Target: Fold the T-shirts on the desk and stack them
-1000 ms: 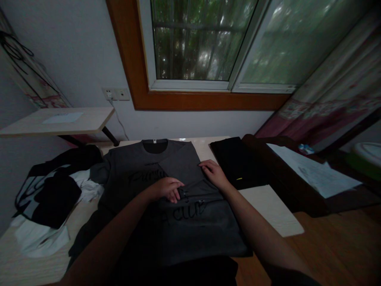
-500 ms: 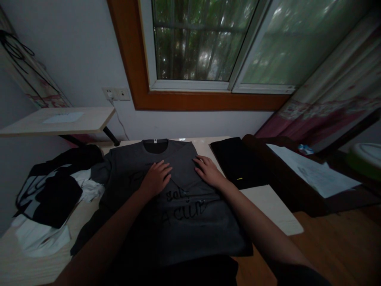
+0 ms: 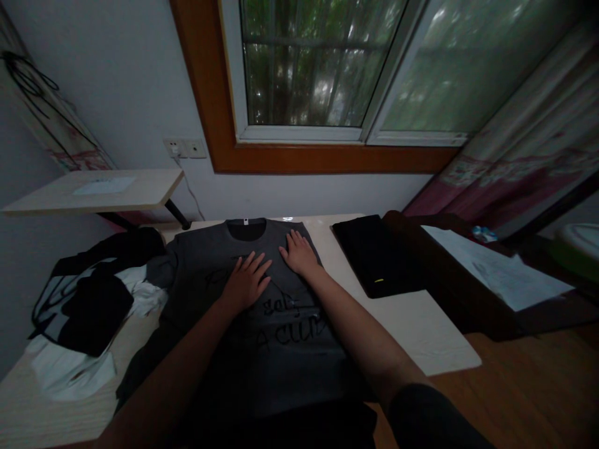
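Observation:
A dark grey T-shirt (image 3: 281, 368) with black lettering lies spread on the pale table, its round collar toward the wall. My left hand (image 3: 246, 284) rests flat on the chest of the shirt, fingers spread. Higher up, near the shirt's right shoulder, my right hand (image 3: 299, 252) is also laid flat with its fingers stretched out. Neither hand grips the cloth. My forearms cover parts of the print and the right edge, and the lower hem is lost in shadow.
Left of the shirt is a heap of black and white clothes (image 3: 93, 312), beside a raised shelf (image 3: 154, 193). On the right, a folded black garment (image 3: 374, 255) lies on the table (image 3: 435, 337). Papers (image 3: 496, 268) rest on dark furniture beyond it.
My right hand has slid left and slightly away from me across the shirt. The shirt's right edge has come inward, baring more tabletop. My left hand stays nearly where it was.

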### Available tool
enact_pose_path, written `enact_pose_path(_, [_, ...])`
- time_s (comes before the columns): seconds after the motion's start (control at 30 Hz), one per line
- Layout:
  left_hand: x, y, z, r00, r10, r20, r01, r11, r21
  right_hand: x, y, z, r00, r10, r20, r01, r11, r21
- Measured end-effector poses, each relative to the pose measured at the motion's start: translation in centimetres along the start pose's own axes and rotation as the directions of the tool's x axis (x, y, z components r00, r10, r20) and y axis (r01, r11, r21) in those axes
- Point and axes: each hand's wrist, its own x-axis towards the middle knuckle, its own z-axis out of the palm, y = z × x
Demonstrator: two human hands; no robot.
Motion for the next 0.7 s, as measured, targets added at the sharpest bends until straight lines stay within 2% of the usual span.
enact_pose_path(0.13, [-0.1, -2.2, 0.2, 0.997, -0.077, 0.013, 0.077, 0.997, 0.009, 0.0, 0.8, 0.0, 1.0, 0.01, -0.007, -0.01, 1.0, -0.009])
enact_pose_path(0.27, [-0.5, -6.1, 0.1, 0.983, -0.178, 0.047, 0.176, 0.984, 0.037, 0.1, 1.6, -0.3, 0.998, 0.038, -0.041, -0.038, 0.999, -0.012])
enact_pose_path(0.37, [-1.2, -9.2, -0.2, 0.963, -0.267, 0.029, 0.264, 0.96, 0.09, 0.0, 1.9, -0.5, 0.997, 0.042, -0.065, -0.044, 0.999, -0.018])
enact_pose_path(0.47, [-1.9, -11.4, -0.2, 0.933, -0.36, 0.015, 0.355, 0.926, 0.126, -0.3, 2.0, -0.9, 0.993, 0.065, -0.097, -0.067, 0.998, -0.02])
enact_pose_path(0.57, [-2.2, -12.2, -0.1, 0.918, -0.397, -0.013, 0.395, 0.908, 0.139, -1.0, 2.2, -1.6, 0.98, 0.125, -0.154, -0.132, 0.991, -0.031])
enact_pose_path(0.7, [-2.2, -11.9, 0.1, 0.92, -0.39, -0.05, 0.392, 0.908, 0.147, -2.0, 2.5, -2.7, 0.946, 0.238, -0.219, -0.263, 0.96, -0.095])
